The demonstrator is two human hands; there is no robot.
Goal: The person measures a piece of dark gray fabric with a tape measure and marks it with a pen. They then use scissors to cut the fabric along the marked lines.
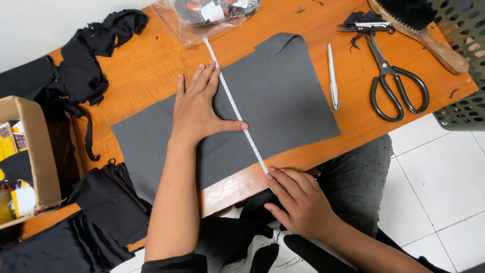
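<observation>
A dark grey piece of fabric [283,96] lies flat on the orange wooden table [151,60]. A white measuring tape [231,98] runs diagonally across it from the far edge to the near edge. My left hand [198,103] lies flat on the fabric with fingers spread, its thumb pressing the tape. My right hand [298,199] pins the tape's near end against the table edge with its fingertips.
A white pen [333,76] lies right of the fabric, then black scissors [393,83], small snips [366,26] and a wooden brush [424,30]. Black cloth scraps [86,65] pile at left beside a cardboard box [35,151]. A plastic bag [207,15] sits at the back, a green basket [465,60] at right.
</observation>
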